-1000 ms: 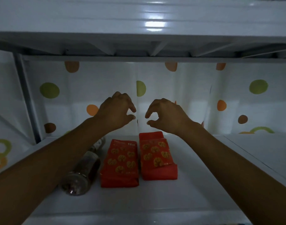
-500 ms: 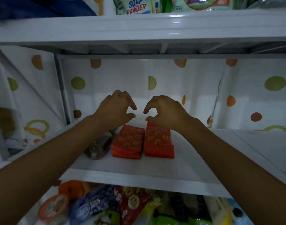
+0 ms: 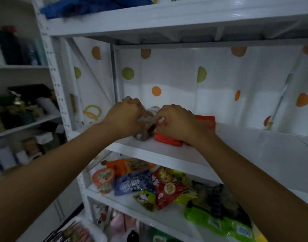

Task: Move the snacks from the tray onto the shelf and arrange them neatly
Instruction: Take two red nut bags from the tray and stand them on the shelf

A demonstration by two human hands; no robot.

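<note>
Two red snack packets lie side by side on the white middle shelf (image 3: 167, 155). The left packet (image 3: 167, 140) shows under my right hand, the right packet (image 3: 207, 120) behind it. A clear bottle (image 3: 144, 132) with dark contents lies on its side just left of them. My left hand (image 3: 125, 116) grips the bottle from above. My right hand (image 3: 177, 124) rests on the left packet, its curled fingers pinching the packet's left edge beside the bottle. The hands hide most of both items.
The shelf below holds a heap of mixed snack bags (image 3: 149, 186) and green packs (image 3: 219, 222). A blurred tray corner (image 3: 76, 231) shows at bottom left. Another shelf board (image 3: 167, 20) sits close overhead. A second rack (image 3: 24, 123) stands to the left.
Both hands dropped from hovering above the shelf onto the bottle and the left red packet. My head pulled back and down, so the lower shelves came into view.
</note>
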